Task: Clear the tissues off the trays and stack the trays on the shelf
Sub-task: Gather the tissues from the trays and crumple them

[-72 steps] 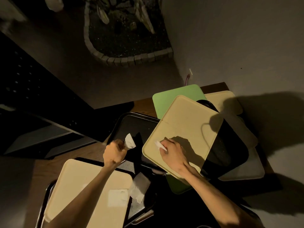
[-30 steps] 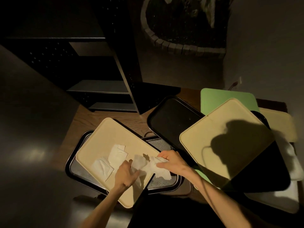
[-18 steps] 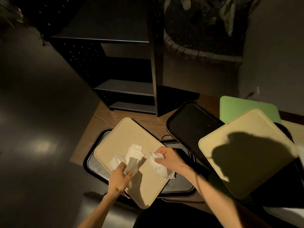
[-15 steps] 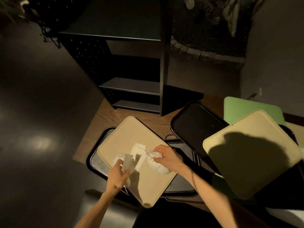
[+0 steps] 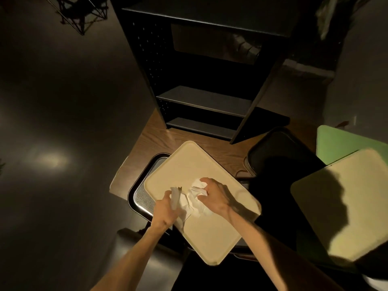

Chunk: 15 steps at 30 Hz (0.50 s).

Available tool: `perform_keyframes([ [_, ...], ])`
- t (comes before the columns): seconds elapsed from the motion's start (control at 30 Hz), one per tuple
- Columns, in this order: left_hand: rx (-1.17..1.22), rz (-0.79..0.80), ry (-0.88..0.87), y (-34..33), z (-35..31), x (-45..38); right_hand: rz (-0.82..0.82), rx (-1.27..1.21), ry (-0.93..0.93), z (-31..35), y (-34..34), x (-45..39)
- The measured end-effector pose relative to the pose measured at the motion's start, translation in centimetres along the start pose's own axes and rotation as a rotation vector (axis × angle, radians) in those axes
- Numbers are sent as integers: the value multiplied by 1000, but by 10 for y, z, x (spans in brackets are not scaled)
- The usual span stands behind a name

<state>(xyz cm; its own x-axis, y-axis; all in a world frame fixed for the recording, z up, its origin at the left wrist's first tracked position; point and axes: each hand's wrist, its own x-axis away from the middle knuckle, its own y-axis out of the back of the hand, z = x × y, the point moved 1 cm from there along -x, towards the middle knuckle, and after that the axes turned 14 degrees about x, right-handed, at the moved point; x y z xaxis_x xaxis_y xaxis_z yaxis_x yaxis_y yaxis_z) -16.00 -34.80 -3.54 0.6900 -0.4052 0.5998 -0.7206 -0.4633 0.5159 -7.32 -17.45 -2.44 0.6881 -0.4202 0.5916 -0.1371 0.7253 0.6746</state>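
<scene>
Cream rectangular plastic tray (image 5: 195, 164) lies askew on a black-rimmed tray (image 5: 140, 194) on the wooden desk (image 5: 159, 133). Crumpled white tissues (image 5: 194, 201) sit on it; the left hand (image 5: 167, 211) pinches one strip, the right hand (image 5: 214, 196) curls closed over the wad. Behind stands the black shelf (image 5: 201, 99).

Tissues (image 5: 194, 201) on tray (image 5: 195, 164), shelf (image 5: 205, 101) behind.

A wooden table (image 5: 159, 135) stretches ahead of the hands. Dark glossy floor (image 5: 63, 122) spreads far to their left, with a bright light reflection (image 5: 51, 160) on it.
</scene>
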Motion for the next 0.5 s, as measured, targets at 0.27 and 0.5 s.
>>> perform_keyframes([
  [0.27,-72,42,39,5,0,-7,-61,377,-4,8,-15,-6],
  [0.5,-93,92,33,9,2,-13,-157,483,-7,4,-25,-8],
])
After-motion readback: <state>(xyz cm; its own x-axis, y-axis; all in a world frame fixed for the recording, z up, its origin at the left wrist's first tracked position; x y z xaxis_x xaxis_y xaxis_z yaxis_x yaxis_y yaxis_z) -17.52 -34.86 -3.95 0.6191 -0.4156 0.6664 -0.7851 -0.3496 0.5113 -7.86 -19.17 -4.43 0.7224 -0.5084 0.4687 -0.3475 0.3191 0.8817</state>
